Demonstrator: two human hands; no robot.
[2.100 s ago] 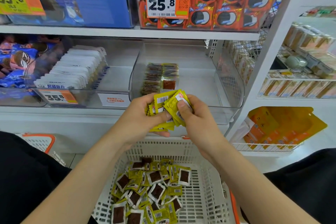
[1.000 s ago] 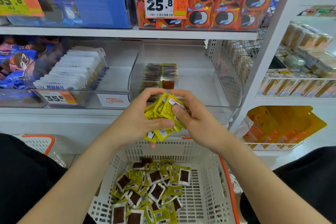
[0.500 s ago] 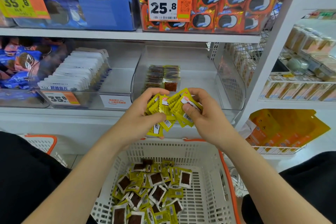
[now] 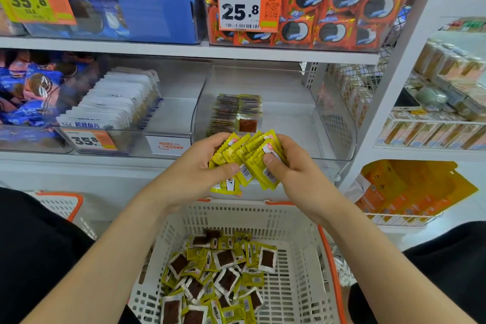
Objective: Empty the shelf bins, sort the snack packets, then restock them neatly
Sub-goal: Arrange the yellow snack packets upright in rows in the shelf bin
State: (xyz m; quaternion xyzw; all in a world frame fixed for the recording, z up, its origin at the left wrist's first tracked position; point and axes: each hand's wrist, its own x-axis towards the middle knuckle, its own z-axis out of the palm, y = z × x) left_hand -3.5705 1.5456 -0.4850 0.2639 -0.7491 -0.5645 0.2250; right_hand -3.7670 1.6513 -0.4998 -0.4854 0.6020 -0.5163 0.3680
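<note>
I am looking at white shop shelving (image 4: 184, 50) lined with clear containers. The fan of yellow snack packets (image 4: 249, 158) is held in the air between both hands, just in front of the clear bin (image 4: 334, 123) and above the white basket (image 4: 302, 221). My left hand (image 4: 192, 171) grips the fan's left side, thumb laid across the front. My right hand (image 4: 297, 173) pinches the right-hand packets, thumb pressed on their barcode side.

Inside the bin, a short row of similar packets (image 4: 236, 113) stands on edge towards the left of its floor. Down in the orange-handled basket lies a loose heap of packets (image 4: 221, 276), some yellow side up, some showing brown windows. Left of the bin, upright white packets (image 4: 115, 102) fill a neighbouring tray. On the shelf above, orange biscuit packs (image 4: 342, 2) sit behind a 25.8 price tag (image 4: 248, 6).
</note>
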